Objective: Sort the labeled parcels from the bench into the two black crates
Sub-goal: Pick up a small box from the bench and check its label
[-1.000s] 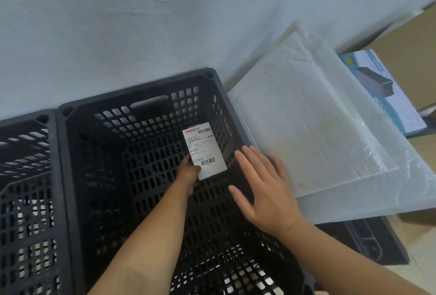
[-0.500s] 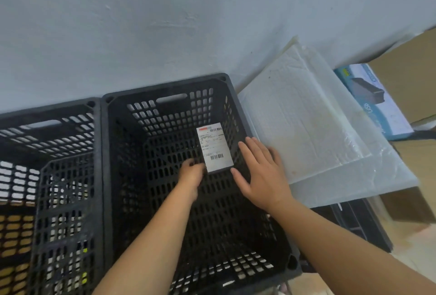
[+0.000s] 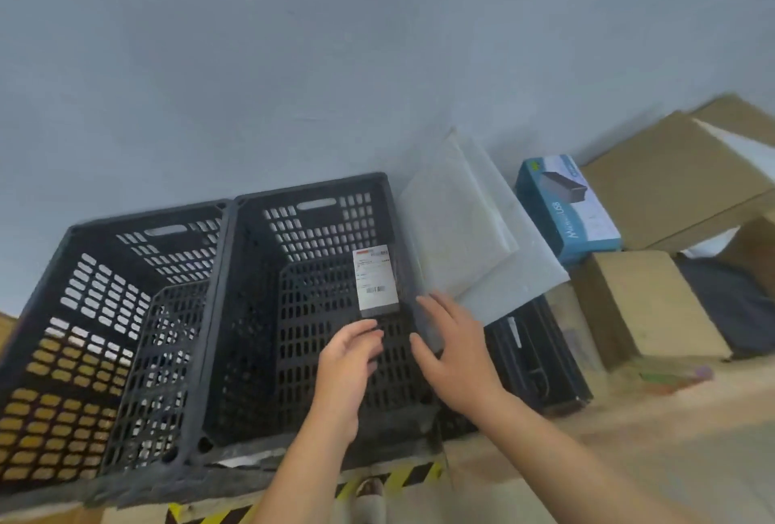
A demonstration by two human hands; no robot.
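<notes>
Parcel, flat, white-labelled, leaning inside slotted plastic crate; hands apart.

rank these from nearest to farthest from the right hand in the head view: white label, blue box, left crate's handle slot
1. white label, just up-left of the right hand, inside the right crate
2. blue box, up-right by the wall
3. left crate's handle slot, far left

Blue box reads "USB"; parcel label print illegible.
</notes>
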